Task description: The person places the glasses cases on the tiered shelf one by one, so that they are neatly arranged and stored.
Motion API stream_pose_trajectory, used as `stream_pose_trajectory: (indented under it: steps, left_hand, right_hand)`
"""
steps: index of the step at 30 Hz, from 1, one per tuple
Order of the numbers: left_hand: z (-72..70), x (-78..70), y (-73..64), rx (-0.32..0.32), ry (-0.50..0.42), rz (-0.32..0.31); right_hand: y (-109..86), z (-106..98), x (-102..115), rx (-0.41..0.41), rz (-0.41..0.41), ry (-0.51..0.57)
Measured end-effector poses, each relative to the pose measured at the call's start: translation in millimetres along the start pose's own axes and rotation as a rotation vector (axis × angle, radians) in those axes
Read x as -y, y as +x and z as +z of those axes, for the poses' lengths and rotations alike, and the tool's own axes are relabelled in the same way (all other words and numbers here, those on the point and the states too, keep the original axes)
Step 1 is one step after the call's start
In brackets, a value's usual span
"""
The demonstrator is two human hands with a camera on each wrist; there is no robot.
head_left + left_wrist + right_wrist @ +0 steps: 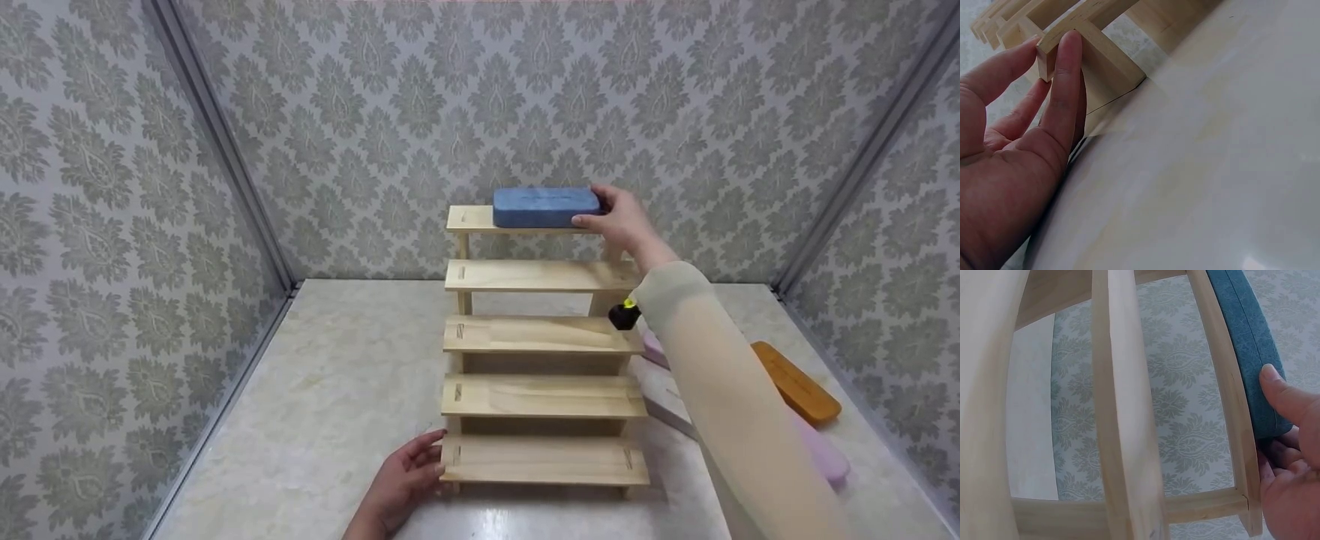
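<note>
We see the blue case (546, 208) lying on the top shelf of the stepped wooden rack (545, 395), covering its right part. Our right hand (628, 223) pinches the case's right end, thumb in front and other fingers behind, parted by its width. Our left hand (405, 478) grips the lowest shelf's left end, thumb and fingers slightly apart around the board. On the bench (337, 390), right of the rack, lies an orange case (796, 382).

Soft light is falling, glare is whitening the near table (495, 519), shadows are darkening beneath the steps (547, 459), edges are bowing in the right wrist view
</note>
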State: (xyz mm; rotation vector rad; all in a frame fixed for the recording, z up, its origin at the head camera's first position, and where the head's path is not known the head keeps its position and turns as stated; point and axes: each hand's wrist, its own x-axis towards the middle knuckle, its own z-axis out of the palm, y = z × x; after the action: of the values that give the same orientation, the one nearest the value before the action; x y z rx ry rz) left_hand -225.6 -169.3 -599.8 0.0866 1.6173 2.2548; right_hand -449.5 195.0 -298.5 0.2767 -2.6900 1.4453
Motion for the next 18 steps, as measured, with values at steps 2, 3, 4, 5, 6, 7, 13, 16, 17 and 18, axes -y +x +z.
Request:
stream_pose_trajectory:
  steps: [2,3,4,5,6,7,13,16,17,18]
  left_hand:
    - [0.3,-0.1,0.1,0.005,0.003,0.003]
    - [0.3,-0.2,0.2,0.005,0.005,0.005]
    - [0.4,-0.4,0.3,0.006,0.006,0.008]
    - [0.3,-0.5,0.4,0.007,0.01,0.008]
    - [0.3,-0.6,0.5,0.006,0.013,0.009]
    - [0.2,-0.8,0.7,0.005,0.015,0.012]
    - [0.1,-0.5,0.8,0.0,0.016,0.014]
    - [0.3,0.2,0.8,0.007,0.013,0.016]
    - [0.3,0.5,0.5,0.009,0.012,0.017]
    - [0.4,0.5,0.4,0.009,0.012,0.018]
  right_hand:
    - [-0.1,-0.9,-0.6,0.007,-0.007,0.008]
    - [0.1,-1.4,-1.2,0.01,-0.01,0.01]
    - [0.6,-1.7,-1.6,0.013,-0.015,0.012]
    - [0.7,-2.2,-1.9,0.016,-0.019,0.013]
    - [0.9,-2.7,-2.4,0.018,-0.022,0.016]
    - [0.8,-3.1,-2.7,0.02,-0.025,0.017]
    - [-0.7,-4.7,-4.6,0.018,-0.039,0.022]
    - [-2.0,-6.2,-5.8,0.022,-0.051,0.028]
    - [-2.6,-6.9,-6.1,0.024,-0.055,0.031]
    - [-3.3,-7.7,-6.1,0.027,-0.058,0.038]
